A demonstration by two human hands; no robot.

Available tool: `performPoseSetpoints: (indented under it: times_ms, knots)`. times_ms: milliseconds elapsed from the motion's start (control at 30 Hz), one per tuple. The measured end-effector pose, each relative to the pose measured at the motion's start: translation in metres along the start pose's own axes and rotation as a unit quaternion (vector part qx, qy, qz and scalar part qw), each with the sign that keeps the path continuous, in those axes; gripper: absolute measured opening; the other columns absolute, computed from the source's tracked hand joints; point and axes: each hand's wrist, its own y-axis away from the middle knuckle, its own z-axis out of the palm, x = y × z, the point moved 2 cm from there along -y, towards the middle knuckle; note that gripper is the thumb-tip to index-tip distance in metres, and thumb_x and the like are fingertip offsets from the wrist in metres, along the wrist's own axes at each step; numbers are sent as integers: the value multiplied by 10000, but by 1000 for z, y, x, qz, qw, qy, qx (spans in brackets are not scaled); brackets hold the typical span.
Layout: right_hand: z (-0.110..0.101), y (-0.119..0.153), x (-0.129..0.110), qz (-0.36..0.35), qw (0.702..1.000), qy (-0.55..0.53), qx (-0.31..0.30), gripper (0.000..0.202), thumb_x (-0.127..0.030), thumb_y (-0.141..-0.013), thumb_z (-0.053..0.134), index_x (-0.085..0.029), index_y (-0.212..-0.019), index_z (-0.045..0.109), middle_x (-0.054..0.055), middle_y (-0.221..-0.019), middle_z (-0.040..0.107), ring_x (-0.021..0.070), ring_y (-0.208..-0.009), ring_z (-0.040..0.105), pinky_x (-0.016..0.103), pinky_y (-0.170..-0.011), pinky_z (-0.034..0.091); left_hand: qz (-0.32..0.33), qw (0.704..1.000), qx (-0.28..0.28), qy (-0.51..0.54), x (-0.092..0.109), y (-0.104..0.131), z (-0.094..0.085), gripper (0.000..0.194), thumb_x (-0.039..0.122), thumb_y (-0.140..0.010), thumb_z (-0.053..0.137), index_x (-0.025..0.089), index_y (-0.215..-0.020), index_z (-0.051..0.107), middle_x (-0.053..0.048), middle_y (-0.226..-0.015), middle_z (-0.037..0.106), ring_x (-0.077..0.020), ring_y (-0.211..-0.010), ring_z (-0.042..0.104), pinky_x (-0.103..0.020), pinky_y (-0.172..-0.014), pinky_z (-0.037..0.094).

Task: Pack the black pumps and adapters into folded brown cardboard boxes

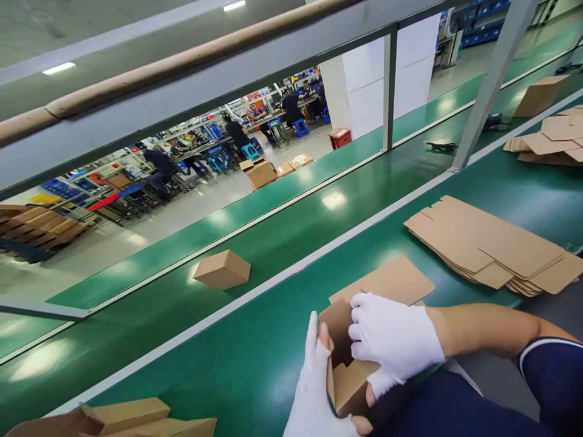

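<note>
Open carton [350, 388] on the green worktop [255, 358]

Carton sits between the two hands, mouth up, one flap lying out beyond the right. Left hand [312, 388], white-gloved with bare fingertips showing, is spread along the carton's left side, thumb well apart from the fingers. Right hand [392, 337], gloved likewise, has fingers bunched and curled at the mouth; tips hidden from me, so I cannot tell whether they pinch card. Beyond and right of that hand: a pile of flat cartons [483, 243]. Beyond the left hand, on the farther green strip [291, 233]: a closed box [223, 269], tilted to my eye.
</note>
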Motion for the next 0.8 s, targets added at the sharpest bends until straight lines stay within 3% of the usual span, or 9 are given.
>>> performPoseSetpoints:
  times_ms: [67,167,267,367,467,567,633,700,800]
  knots:
    - [0,-1,2,-17,999,-33,30,572,-694,-854,410,-183,-743,644,53,-668,609,173,-579,474,392,-713,347,28,999,-17,-35,-3,1,-6,737,718,-675,598,280,-1264,537,-68,-1566,100,-386,-1322,366,-497,-1022,424]
    - [4,3,15,-58,974,-144,168,471,-528,-953,331,-176,-902,639,96,-946,658,189,-777,562,384,-789,406,63,993,-51,-81,-10,0,-13,594,675,-750,548,223,-1132,606,-76,-1570,31,-366,-1344,337,-487,-1036,409]
    - [16,17,40,58,908,-292,294,394,-375,-992,266,-201,-1205,549,113,-1270,556,189,-1157,506,404,-987,387,72,992,-55,-89,-14,1,-15,595,690,-768,509,212,-1114,582,-103,-1568,4,-353,-1330,364,-477,-998,440]
    - [36,25,57,190,827,-501,172,503,-455,-978,307,-212,-1417,346,106,-1417,427,195,-1312,385,436,-1094,313,42,995,-47,-72,-17,3,-14,590,703,-747,527,218,-1080,566,-123,-1563,21,-356,-1299,404,-475,-949,465]
    - [49,20,52,186,742,-643,29,654,-579,-906,416,-175,-1417,360,116,-1451,376,241,-1320,373,433,-1092,325,41,997,-53,-41,-18,3,-11,576,702,-737,540,220,-1053,541,-134,-1552,69,-361,-1299,395,-492,-962,439]
    - [55,8,42,200,677,-707,-33,742,-455,-805,627,-182,-1430,333,105,-1317,528,245,-1182,518,410,-994,433,48,997,-54,-13,-18,1,-10,550,679,-713,589,228,-1021,527,-131,-1516,172,-361,-1276,413,-496,-965,426]
    - [56,1,41,219,664,-713,-64,793,-336,-769,662,-176,-1450,288,93,-1230,593,230,-1084,581,388,-941,470,29,998,-51,8,-19,1,-11,542,653,-688,637,237,-1012,510,-128,-1451,290,-348,-1227,458,-478,-937,445]
    - [54,-2,47,210,674,-702,-98,792,-291,-760,656,-164,-1451,291,103,-1287,554,226,-1117,562,363,-959,455,13,998,-48,32,-21,3,-13,548,629,-670,671,246,-1013,483,-118,-1362,399,-331,-1173,499,-458,-909,461]
    - [41,-2,61,111,699,-689,-155,761,-349,-725,708,-156,-1395,406,95,-1419,426,236,-1283,420,303,-1035,376,21,997,-50,58,-26,6,-13,603,597,-677,691,253,-1107,446,-118,-1305,448,-326,-1165,505,-465,-937,447]
